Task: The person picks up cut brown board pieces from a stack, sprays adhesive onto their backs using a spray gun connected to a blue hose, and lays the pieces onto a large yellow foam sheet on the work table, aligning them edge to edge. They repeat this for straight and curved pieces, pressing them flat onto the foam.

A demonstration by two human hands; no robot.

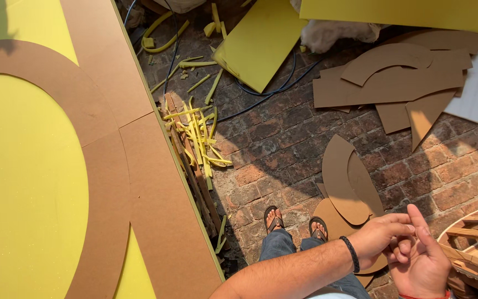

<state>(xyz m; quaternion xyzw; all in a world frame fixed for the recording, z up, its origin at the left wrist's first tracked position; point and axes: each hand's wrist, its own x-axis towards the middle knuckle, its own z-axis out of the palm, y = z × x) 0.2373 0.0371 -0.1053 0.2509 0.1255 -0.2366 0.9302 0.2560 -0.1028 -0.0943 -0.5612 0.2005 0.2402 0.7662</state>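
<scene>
Hands: left hand [380, 237] and right hand [422, 264] meet at the lower right, above the brick floor [283, 138]; left fingers curl together onto the right palm; right hand lies palm up, fingers loosely apart, forefinger raised; whether anything is pinched between them, I cannot tell
Wrists: black band [352, 253] on the left; red thread [424, 296] on the right
Below the hands: curved cardboard pieces [345, 182] on the bricks; feet in sandals [294, 220] just beside them
Right edge: wooden crate [474, 235], touching nothing held
Left: big yellow board [23, 182] overlaid with brown cardboard arcs [109, 166]; yellow foam strips [200, 133] heaped along its edge
Far side: more cardboard offcuts [394, 83]; yellow sheet [261, 41]; blue cable [272, 88]
</scene>
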